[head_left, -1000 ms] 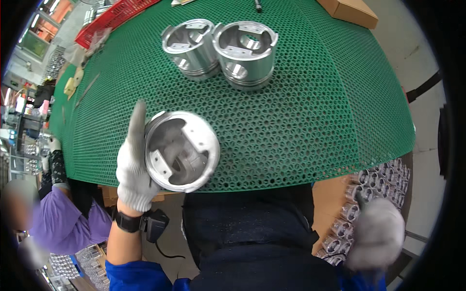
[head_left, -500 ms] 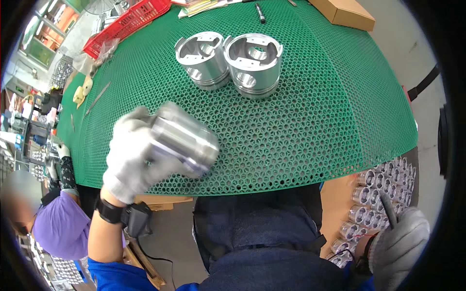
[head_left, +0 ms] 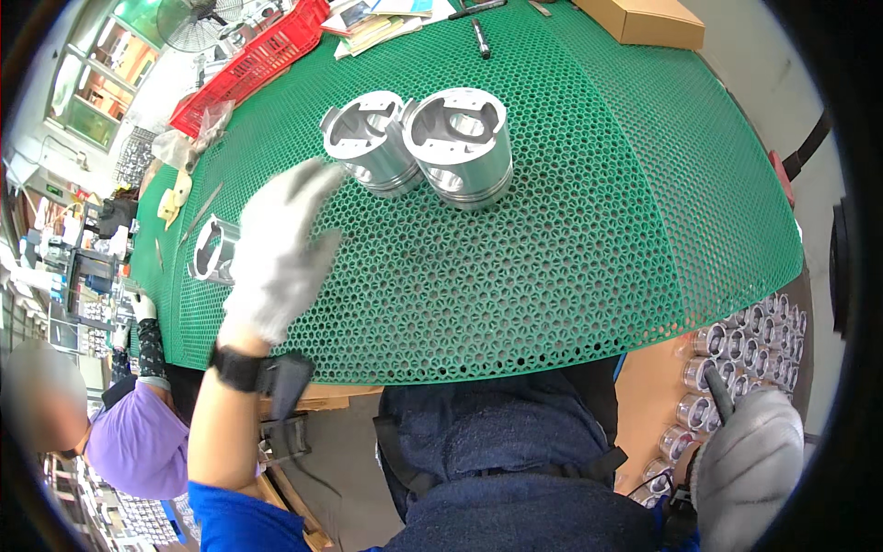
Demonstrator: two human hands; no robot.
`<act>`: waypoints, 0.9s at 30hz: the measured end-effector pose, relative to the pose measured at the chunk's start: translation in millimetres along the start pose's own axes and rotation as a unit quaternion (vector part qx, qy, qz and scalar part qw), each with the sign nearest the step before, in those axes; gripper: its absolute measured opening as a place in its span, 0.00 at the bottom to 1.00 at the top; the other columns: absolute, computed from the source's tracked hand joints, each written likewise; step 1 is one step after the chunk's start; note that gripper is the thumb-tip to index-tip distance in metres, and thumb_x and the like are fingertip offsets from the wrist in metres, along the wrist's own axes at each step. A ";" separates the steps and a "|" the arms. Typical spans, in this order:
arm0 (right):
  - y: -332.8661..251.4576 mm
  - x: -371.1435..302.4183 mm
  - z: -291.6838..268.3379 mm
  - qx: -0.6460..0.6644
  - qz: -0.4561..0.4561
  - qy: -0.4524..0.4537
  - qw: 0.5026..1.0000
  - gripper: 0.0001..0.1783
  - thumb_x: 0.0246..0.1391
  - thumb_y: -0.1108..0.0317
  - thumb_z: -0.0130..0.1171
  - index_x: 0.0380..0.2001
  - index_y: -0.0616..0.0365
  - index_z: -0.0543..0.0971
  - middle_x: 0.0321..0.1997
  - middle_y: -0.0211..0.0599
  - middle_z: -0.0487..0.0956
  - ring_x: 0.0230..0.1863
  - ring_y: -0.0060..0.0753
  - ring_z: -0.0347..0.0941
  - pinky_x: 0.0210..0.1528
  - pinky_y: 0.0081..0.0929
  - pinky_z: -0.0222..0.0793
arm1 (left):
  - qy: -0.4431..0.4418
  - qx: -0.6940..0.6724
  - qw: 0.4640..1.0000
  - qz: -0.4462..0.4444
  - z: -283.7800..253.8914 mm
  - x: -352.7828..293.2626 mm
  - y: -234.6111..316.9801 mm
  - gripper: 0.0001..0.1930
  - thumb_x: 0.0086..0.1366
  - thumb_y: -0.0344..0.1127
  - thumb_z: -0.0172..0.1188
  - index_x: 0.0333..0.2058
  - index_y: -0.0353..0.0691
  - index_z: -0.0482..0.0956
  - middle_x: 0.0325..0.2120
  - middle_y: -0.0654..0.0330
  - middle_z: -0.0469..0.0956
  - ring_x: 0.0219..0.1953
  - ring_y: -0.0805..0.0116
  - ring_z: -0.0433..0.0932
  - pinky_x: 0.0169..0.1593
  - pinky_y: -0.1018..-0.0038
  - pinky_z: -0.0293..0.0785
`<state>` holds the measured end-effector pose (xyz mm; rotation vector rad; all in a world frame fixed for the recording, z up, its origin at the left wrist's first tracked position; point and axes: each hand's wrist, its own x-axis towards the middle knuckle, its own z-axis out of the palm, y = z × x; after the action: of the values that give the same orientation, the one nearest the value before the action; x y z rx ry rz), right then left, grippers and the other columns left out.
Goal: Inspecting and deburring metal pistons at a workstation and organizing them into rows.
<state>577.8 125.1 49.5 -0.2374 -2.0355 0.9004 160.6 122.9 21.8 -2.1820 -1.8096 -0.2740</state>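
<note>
My left hand (head_left: 280,244), in a white knitted glove, hovers over the green mat with its fingers and thumb spread and nothing in them. Just left of it, a silver piston (head_left: 217,250) lies on its side, partly hidden by the hand, its hollow end facing left. Beyond my fingertips two more pistons stand close together with their hollow ends up: a left one (head_left: 391,170) and a right one (head_left: 469,179). At the lower right, my right hand (head_left: 750,465) in a grey glove is closed on a dark stick-like tool (head_left: 718,396), away from the mat.
The perforated green mat (head_left: 552,248) covers the bench. At its far side are a red crate (head_left: 248,69), papers (head_left: 377,23), a black marker (head_left: 481,39) and a cardboard box (head_left: 648,23). Rows of pistons (head_left: 736,354) stand low at right. A co-worker (head_left: 138,437) sits at left.
My left hand has laid the piston down on the left of the mat and let go, moving up toward the standing pair. My right hand still grips the dark tool.
</note>
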 end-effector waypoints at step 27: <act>116.0 61.4 115.4 -0.347 -0.030 -0.164 0.923 0.23 0.50 0.71 0.58 0.51 0.46 0.76 0.21 0.33 0.70 0.18 0.35 0.73 0.18 0.33 0.70 | 0.129 -0.221 0.964 -0.068 -1.8 -54.9 57.3 0.10 0.48 0.27 0.63 0.31 0.34 0.77 0.33 0.49 0.74 0.40 0.50 0.76 0.44 0.60 0.73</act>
<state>432.0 178.9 -30.5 -0.4243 -2.6050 0.1438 206.3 62.0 -0.4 -2.1586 -1.8840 -1.0313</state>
